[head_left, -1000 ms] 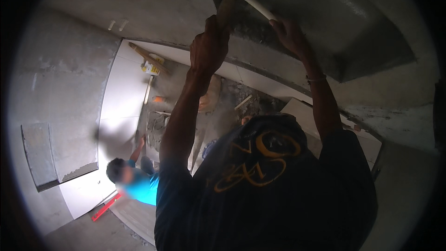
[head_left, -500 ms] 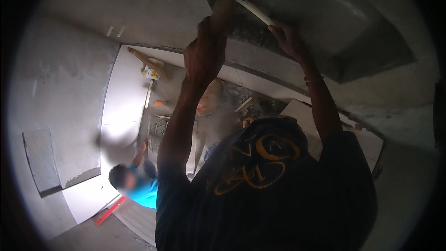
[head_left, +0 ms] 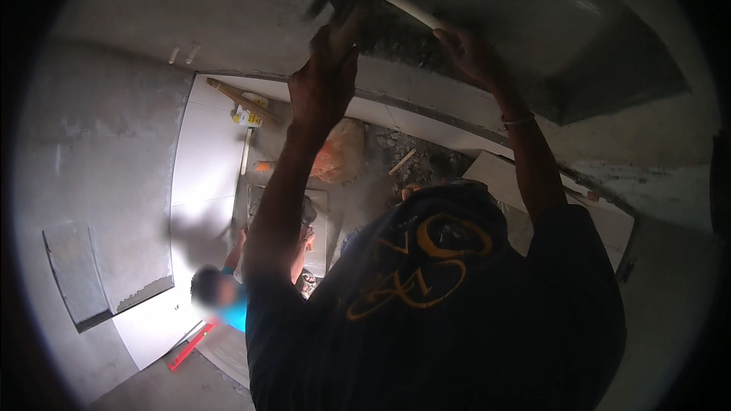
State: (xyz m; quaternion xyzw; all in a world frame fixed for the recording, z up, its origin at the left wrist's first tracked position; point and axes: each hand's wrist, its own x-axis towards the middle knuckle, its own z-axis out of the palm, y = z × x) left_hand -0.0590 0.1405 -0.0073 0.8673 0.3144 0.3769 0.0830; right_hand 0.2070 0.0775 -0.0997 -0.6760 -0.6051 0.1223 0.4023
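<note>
High in the view, my left hand [head_left: 324, 87] is closed round the thick handle [head_left: 344, 34] of a tool. The tool's far end is dark and blurred, so its kind cannot be made out. My right hand [head_left: 468, 53] grips one end of a slim white pipe [head_left: 407, 9], with a small dark hole near its other end. The pipe slants up and left toward the tool. Both sit against a dark, rough patch of the grey wall [head_left: 487, 0]. A pale band circles my right wrist.
Below left, a co-worker in a blue top [head_left: 236, 316] reaches toward white wall panels [head_left: 202, 160]. A red level [head_left: 190, 346] lies lower. Wooden strips [head_left: 240, 99], a yellow-and-white container [head_left: 247, 116], an orange-brown sack [head_left: 339, 152] and rubble [head_left: 407, 148] are on the floor.
My left hand and its tool have shifted left and slightly down, away from the pipe's end. The pipe and my right hand have moved slightly left. The co-worker has shifted a little.
</note>
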